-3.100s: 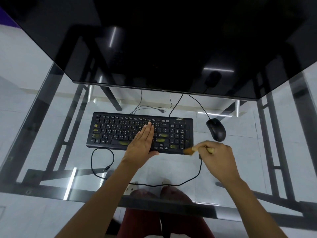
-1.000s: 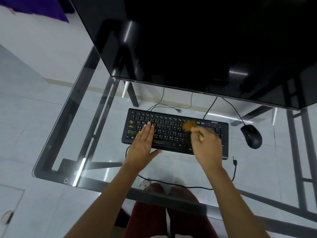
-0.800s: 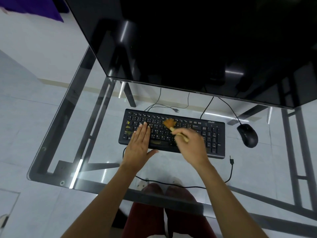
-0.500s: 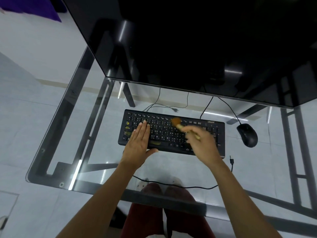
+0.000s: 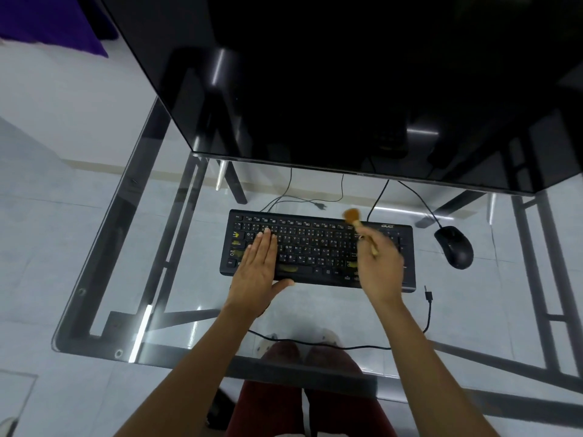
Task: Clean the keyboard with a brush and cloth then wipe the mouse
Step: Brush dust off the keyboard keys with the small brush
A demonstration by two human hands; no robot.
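Spanning the lower frame was a glass desk (image 5: 176,234) on a black metal frame; pale floor tiles showed through the top; a large dark monitor (image 5: 347,89) filled the 12 o'clock region, and a purple cloth-like patch (image 5: 53,23) sat at 10 o'clock by the light wall. Counted items: one keyboard (image 5: 315,247), one mouse (image 5: 454,246), one brush (image 5: 359,227), two hands, one loose cable (image 5: 426,313) ending in a plug at the keyboard's 4 o'clock corner. The keyboard was black, full-size with a number pad, legends pale, with yellowish smears on the left keys and along the space-bar row; it lay flat at mid-desk, below the monitor's edge. The mouse was black, corded, just beside the keyboard at 3 o'clock, apart from it. The left hand (image 5: 258,272) lay flat on the keyboard's left half, fingers together and extended, thumb splayed off the front edge; the right hand (image 5: 380,266), motion-blurred, had its fingers closed around the brush's pale handle; the orange-brown bristles pointed toward 11 o'clock, over the keyboard's rear edge; contact with the keys could not be determined.
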